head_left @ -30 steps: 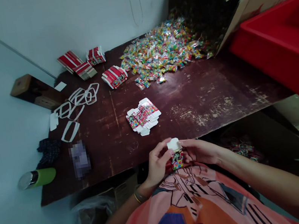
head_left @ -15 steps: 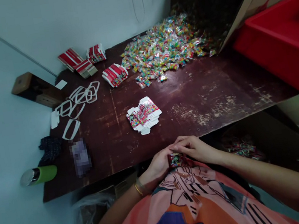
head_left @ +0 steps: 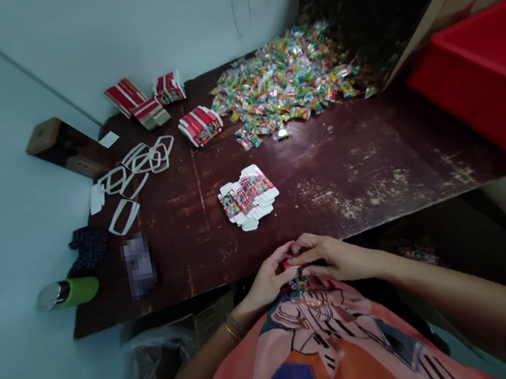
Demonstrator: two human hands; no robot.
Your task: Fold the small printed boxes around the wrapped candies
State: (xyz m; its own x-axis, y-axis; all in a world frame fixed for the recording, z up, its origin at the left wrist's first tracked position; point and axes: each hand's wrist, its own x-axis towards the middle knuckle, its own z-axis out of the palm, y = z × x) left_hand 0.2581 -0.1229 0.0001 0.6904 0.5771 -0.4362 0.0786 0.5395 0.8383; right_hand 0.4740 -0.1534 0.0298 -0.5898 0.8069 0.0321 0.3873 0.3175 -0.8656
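Close to my body, at the table's front edge, a small printed carton [head_left: 299, 284] sits between my two hands. My left hand [head_left: 270, 279] grips it from the left, with the thumb across its front. From the right, my right hand [head_left: 329, 257] has its fingers curled on the carton's top end, where a bit of red shows. My fingers hide much of the carton. Farther in on the table lies a fanned stack of flat printed cartons [head_left: 249, 196] with white flaps, apart from both hands.
A heap of wrapped candies [head_left: 283, 81] spills from a cardboard box [head_left: 435, 3] at the back right. A red bin [head_left: 494, 65] stands at right. Banded carton bundles [head_left: 200, 126], white paper bands [head_left: 124, 217], a wooden block [head_left: 66, 149] and a green bottle [head_left: 78, 291] are to the left.
My fingers have shifted on the carton: my left thumb now crosses its front and my right fingers have moved at its top. The view has shifted slightly.
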